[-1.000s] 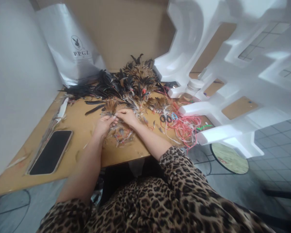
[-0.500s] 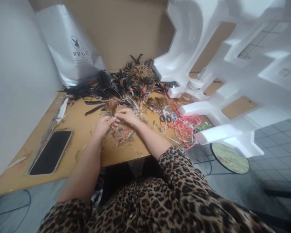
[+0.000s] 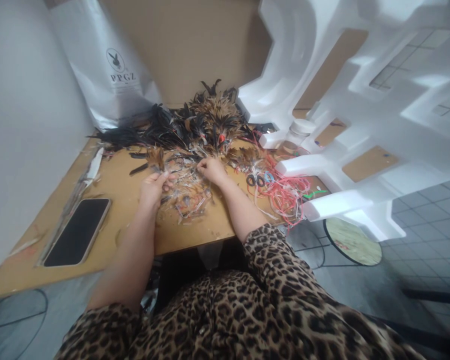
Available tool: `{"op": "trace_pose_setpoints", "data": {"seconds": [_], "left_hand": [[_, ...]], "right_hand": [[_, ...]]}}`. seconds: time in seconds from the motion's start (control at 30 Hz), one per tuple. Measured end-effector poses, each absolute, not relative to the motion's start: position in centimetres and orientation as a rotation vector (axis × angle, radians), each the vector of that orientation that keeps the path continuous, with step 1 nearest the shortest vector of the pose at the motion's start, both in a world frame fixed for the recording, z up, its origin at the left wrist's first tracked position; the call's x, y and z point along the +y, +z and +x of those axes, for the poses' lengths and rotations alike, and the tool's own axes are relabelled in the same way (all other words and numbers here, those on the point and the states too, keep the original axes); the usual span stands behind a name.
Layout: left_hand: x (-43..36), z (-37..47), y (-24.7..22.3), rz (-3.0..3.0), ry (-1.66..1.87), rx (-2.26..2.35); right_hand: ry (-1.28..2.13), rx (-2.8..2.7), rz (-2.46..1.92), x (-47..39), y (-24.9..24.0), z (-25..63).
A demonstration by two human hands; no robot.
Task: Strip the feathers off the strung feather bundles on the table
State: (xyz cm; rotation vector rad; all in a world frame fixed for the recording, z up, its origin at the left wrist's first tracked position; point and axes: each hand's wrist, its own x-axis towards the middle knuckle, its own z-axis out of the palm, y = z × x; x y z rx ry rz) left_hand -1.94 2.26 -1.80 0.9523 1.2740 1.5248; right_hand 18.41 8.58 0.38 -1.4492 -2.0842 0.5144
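Note:
My left hand (image 3: 154, 189) is closed on a small bunch of brown feathers (image 3: 156, 159), pinched at its base with the tips pointing up and away. To its right, my right hand (image 3: 212, 171) is over the loose feather pile (image 3: 187, 172), thumb and fingertips pressed together; whatever they pinch is too small to make out. Below and between the hands lies a heap of feather scraps (image 3: 189, 202). Behind them spreads a large mass of black feathers (image 3: 165, 127) and brown feathers (image 3: 217, 112).
Scissors (image 3: 255, 180) with black handles lie right of my right hand, beside tangled pink string (image 3: 288, 195). White foam packing (image 3: 345, 210) stands along the right, near a lidded jar (image 3: 300, 131). A phone (image 3: 78, 232) rests at left; a silver bag (image 3: 116, 95) stands behind.
My hands were together at the feather bunch and are now apart. The right hand has moved right over the loose feathers; the left has shifted slightly left, still holding the bunch.

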Motion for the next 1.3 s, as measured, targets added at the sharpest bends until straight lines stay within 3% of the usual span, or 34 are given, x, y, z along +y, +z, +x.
{"op": "trace_pose_setpoints", "data": {"seconds": [0.4,0.53,0.67,0.87,1.07,1.17,1.3], "left_hand": [[2.1,-1.7,-1.6,1.018,1.497,1.303],[2.2,-1.8,-1.7,1.011,1.493,1.315],[2.2,-1.8,-1.7,1.004,1.493,1.306],[2.4,-1.8,-1.9,0.974,1.479,1.306],[2.3,-1.8,-1.8,0.957,1.505,1.284],[2.2,-1.8,-1.7,0.955,1.508,1.285],[2.2,-1.7,-1.6,0.933,1.517,1.291]], "right_hand": [[0.046,-2.162,-1.601,8.4,-0.2,16.4],[0.043,-2.2,-1.591,8.4,-0.4,15.8],[0.299,-2.106,-1.41,8.8,-0.4,16.2],[1.054,-1.811,-1.072,9.2,-0.6,16.8],[1.35,-1.625,-0.919,8.8,0.2,16.9],[1.226,-1.668,-1.032,9.0,0.1,17.1],[0.571,-1.858,-1.291,8.6,0.2,17.2]]}}
